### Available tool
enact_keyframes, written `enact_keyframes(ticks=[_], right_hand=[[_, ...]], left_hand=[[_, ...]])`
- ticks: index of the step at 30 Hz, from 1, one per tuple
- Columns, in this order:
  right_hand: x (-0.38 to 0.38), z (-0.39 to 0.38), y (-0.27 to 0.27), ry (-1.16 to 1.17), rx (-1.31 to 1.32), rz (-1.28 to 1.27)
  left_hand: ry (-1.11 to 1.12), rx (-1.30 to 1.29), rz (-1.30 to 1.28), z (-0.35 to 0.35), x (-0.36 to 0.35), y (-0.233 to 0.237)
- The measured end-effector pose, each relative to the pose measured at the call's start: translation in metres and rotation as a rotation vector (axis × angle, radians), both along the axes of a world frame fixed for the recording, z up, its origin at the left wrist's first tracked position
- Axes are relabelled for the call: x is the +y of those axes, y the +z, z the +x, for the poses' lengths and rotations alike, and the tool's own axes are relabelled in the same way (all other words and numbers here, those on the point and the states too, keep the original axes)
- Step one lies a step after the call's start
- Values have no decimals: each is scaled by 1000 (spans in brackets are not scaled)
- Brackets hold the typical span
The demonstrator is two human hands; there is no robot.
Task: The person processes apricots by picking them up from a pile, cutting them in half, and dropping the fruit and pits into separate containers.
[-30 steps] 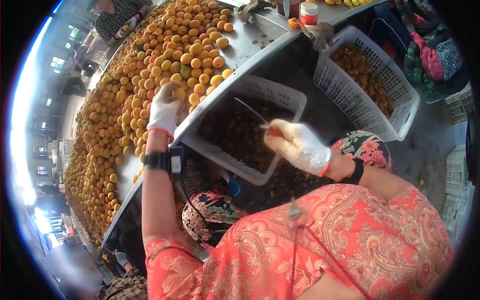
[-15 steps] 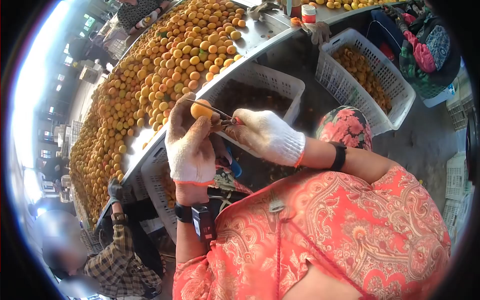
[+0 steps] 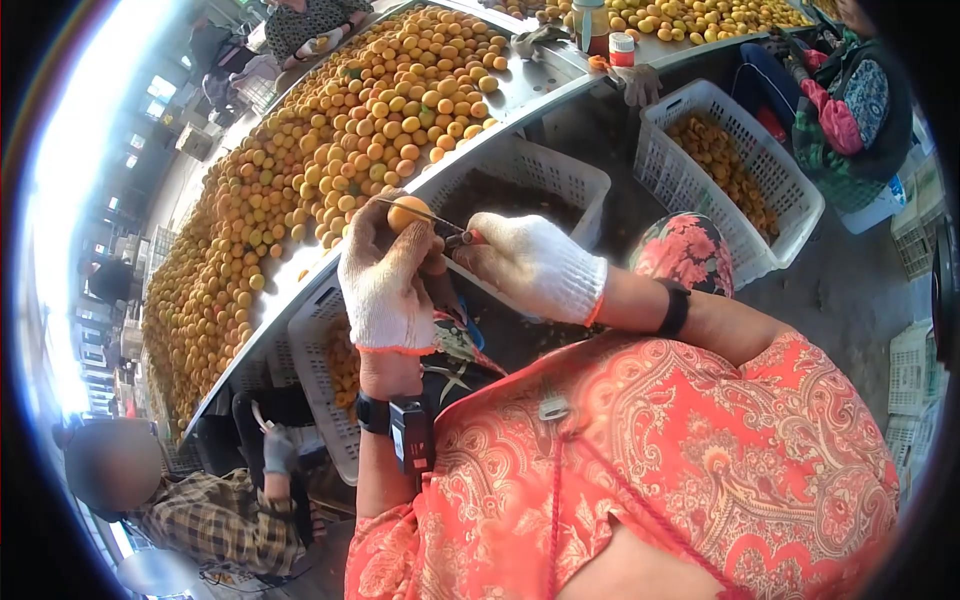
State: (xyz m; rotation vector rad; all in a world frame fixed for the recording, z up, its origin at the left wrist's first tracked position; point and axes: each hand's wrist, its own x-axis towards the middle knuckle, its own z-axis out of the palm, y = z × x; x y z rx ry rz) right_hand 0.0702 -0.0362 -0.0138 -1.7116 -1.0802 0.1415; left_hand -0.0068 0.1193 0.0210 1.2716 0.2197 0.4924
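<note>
My left hand (image 3: 385,285), in a white knit glove with browned fingertips, is closed around an orange-yellow apricot (image 3: 406,216), held up between thumb and fingers. In my right hand (image 3: 535,265), gloved the same way, is a small knife (image 3: 447,226). Its thin blade lies across the top of the apricot, and a bit of red handle shows at my thumb. Both hands are close together in front of my chest, near the edge of a metal table (image 3: 520,88). A large heap of apricots (image 3: 330,150) covers the table beyond them.
Below the table edge stands a white crate (image 3: 585,180) with dark contents. Another crate (image 3: 322,400) with orange pieces sits under my left arm. To the right, a crate (image 3: 790,235) holds halved fruit. A red-and-white jar (image 3: 621,50) stands on the table. Co-workers sit left (image 3: 225,510) and right (image 3: 865,110).
My view has shifted slightly. The knife still lies across the apricot between my hands. The co-worker at the left has drawn a gloved hand back from the table edge.
</note>
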Motion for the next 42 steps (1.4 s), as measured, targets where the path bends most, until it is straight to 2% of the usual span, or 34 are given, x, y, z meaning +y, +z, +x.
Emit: enact_keyframes(ticks=[4, 6, 8, 11, 12, 14, 18, 22, 24, 25, 28, 29, 30, 32, 33, 36, 38, 39, 40, 42], right_hand=[[1, -3, -2, -50, -14, -12], [-3, -6, -4, -56, -46, 7], [-2, -9, -7, -7, 57, 51], [8, -11, -18, 50, 143, 135], [5, -15, -8, 63, 203, 152], [7, -18, 4, 26, 245, 10], [10, -24, -11, 0, 64, 10], [10, -26, -3, 11, 81, -47], [9, -27, -2, -15, 116, -44], [11, -26, -9, -5, 67, 66], [12, -28, -15, -4, 124, -25], [14, -29, -17, -26, 76, -53], [15, -30, -17, -14, 73, -55], [18, -30, -18, -63, -60, -66], [18, -30, -18, -57, -64, -61], [19, -31, -22, -41, 30, 33], [19, -32, -23, -3, 187, 67], [21, -33, -23, 14, 218, 57], [22, -33, -23, 25, 216, 55], [24, -31, -25, -15, 44, -52]], left_hand=[[73, 3, 23, -6, -8, 3], [36, -48, -14, -3, -11, -3], [28, -65, -27, -3, -9, -3], [128, -54, 145, 0, -9, -5], [133, -54, 117, 0, -10, -4], [134, -122, -121, 0, -19, 1], [201, -87, -328, -1, -26, -14], [194, -41, -227, -6, -22, -15], [170, -101, -55, -4, -21, -15], [152, -156, 22, -3, -19, -24], [230, -103, 90, -1, -16, -45], [245, -105, 87, -1, -18, -49], [219, -30, -93, -3, -23, -41], [187, -50, -260, 6, -22, -54], [192, -55, -255, 2, -21, -47], [142, 8, -112, -12, -17, -32], [256, -102, 178, -14, -18, -34], [226, -133, 46, -17, -20, -34], [237, -136, 46, -19, -18, -35], [136, -38, -121, -22, -14, -39]])
